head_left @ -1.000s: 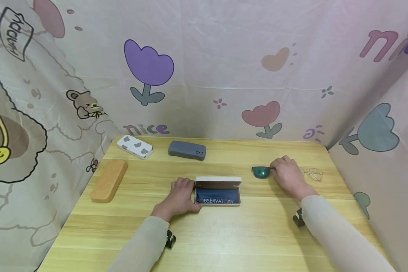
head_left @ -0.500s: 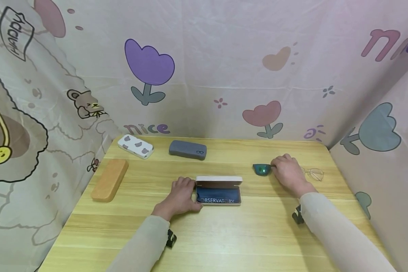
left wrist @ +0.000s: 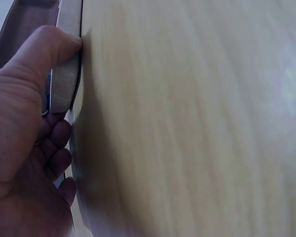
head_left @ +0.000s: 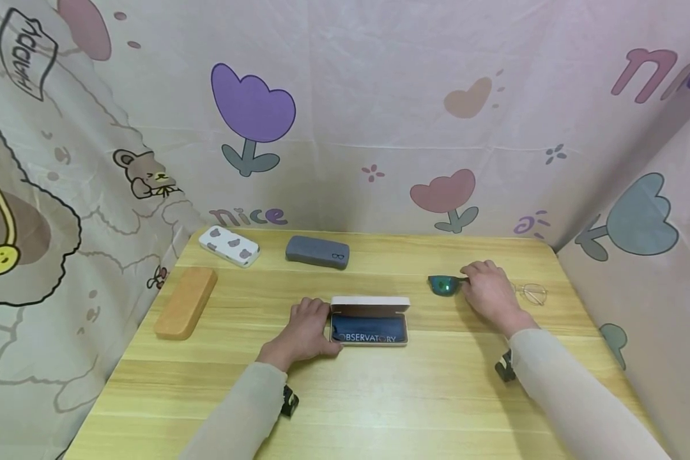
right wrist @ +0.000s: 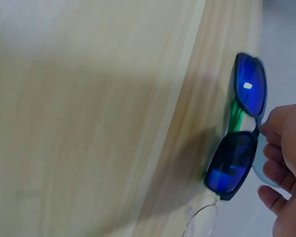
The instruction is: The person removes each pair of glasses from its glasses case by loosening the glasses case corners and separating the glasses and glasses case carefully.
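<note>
A glasses case with a pale lid stands open near the table's middle, a dark cloth with white lettering inside. My left hand grips its left end; the left wrist view shows the thumb over the edge of the case and the fingers curled below. To the right, dark-framed sunglasses with mirrored lenses are pinched at the bridge by my right hand, best seen on the sunglasses in the right wrist view. In the head view this hand hides their right part.
Thin wire-framed glasses lie right of my right hand, partly covered by it. Shut cases sit farther off: a grey one, a white patterned one and a tan one on the left. Printed curtains border the table.
My right hand and the sunglasses have shifted very slightly away and to the right. My left hand and the open glasses case have stayed in place.
</note>
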A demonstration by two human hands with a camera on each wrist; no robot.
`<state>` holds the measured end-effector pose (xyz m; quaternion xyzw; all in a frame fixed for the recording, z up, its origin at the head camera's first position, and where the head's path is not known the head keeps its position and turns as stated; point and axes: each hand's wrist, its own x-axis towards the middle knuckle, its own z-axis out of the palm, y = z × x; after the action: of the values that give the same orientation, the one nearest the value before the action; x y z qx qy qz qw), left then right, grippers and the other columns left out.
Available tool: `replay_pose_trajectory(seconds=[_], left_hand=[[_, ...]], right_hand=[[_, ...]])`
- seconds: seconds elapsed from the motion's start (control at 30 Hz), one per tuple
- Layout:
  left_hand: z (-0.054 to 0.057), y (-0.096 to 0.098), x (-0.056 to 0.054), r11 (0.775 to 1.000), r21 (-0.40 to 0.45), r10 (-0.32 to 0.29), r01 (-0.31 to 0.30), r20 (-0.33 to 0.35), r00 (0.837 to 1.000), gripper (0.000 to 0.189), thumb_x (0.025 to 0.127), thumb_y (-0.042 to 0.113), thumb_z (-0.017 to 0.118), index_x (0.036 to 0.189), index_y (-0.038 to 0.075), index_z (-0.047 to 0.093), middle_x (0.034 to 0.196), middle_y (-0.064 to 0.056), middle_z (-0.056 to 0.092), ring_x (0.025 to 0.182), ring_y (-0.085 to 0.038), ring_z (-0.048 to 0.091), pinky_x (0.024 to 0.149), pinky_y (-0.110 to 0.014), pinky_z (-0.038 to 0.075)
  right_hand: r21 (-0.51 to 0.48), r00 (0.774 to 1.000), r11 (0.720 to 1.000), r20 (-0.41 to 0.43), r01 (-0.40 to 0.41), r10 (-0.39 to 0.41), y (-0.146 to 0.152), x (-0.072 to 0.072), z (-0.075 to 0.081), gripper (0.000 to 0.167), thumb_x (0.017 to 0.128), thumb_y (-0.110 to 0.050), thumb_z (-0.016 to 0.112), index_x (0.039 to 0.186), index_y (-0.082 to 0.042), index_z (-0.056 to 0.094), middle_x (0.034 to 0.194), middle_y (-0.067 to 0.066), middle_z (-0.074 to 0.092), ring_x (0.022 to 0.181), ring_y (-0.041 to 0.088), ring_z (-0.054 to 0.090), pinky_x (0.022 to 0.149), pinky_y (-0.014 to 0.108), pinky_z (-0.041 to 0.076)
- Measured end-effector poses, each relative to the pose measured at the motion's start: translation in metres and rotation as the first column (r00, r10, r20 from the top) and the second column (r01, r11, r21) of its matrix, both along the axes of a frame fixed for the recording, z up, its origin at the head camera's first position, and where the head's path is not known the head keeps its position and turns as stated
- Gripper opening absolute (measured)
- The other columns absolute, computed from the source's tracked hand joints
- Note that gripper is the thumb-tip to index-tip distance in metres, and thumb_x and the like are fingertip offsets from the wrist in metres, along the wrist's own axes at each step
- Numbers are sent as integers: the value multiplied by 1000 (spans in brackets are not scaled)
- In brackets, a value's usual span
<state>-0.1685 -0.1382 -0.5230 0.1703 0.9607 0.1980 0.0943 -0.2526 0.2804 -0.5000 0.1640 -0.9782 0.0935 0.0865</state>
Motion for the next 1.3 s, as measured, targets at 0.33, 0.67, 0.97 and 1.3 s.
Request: replay_pose_trajectory(seconds=[0.33, 0.67, 0.97, 1.3], left_hand=[[-1, -1, -1, 1000, 6, 9, -9, -6, 1000, 89, 80, 50, 85, 142, -5, 56, 140, -15, 58, 131, -35, 44, 113, -53, 33], [-1, -1, -1, 1000, 14, 21, -21, 0, 1000, 90, 79, 49, 86, 144, -5, 55, 140, -15, 58, 131, -35, 45, 112, -53, 34], [-2, -1, -1, 999, 28, 21, -21, -2, 1000, 88, 78, 49, 86, 142, -4, 57, 138, -14, 59, 130, -35, 45, 112, -53, 34], [0, -1, -2, 1000, -1, 14, -14, -19, 1000, 89, 78, 51, 87, 140, -6, 57, 135, -14, 61, 126, -34, 47, 109, -51, 36]], right_hand=[[-134, 996, 989, -76, -55, 45, -56, 35, 14, 29, 102, -20, 65, 118, 4, 71, 119, 23, 71, 111, 41, 63, 104, 58, 48], [-231, 987, 962, -94, -146, 127, -117, 65, 26, 34, 102, -30, 70, 115, 1, 72, 117, 17, 72, 112, 36, 63, 104, 53, 49], [-168, 990, 980, -117, -102, 83, -144, 76, 23, 36, 99, -38, 74, 102, -2, 73, 99, 11, 72, 94, 30, 63, 91, 48, 52], [-124, 983, 992, -185, -31, 8, -158, 79, 17, 50, 91, -55, 78, 87, -8, 63, 81, 5, 59, 81, 29, 53, 70, 40, 44]])
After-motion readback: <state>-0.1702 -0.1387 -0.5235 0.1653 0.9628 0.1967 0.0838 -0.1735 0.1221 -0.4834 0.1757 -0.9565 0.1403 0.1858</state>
